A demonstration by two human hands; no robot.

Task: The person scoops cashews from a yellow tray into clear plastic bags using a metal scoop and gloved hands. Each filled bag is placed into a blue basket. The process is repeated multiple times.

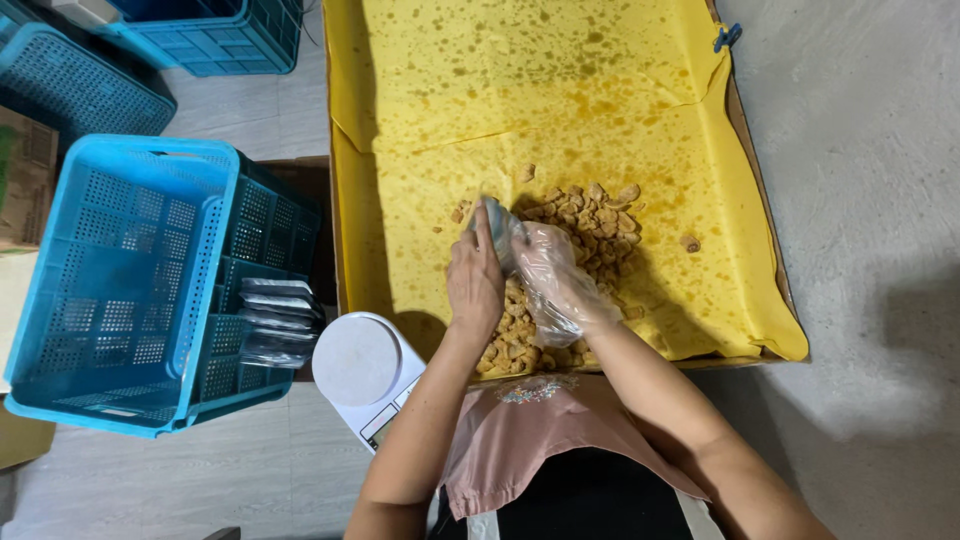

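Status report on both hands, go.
Left hand bare, holding small silvery pouch. Right hand in clear plastic glove, at pouch. Golden fried pieces on yellow paper.

The left hand (474, 280) grips a small pouch (492, 222) upright over the snack heap (570, 250); the right hand (553, 270), in a clear plastic glove, closes on pieces just beside the pouch mouth; oil-spotted yellow paper (560, 90) lies beneath; a white scale (360, 365) sits left of the grip; farther left, filled pouches (275, 320) stand in a blue crate (130, 280).
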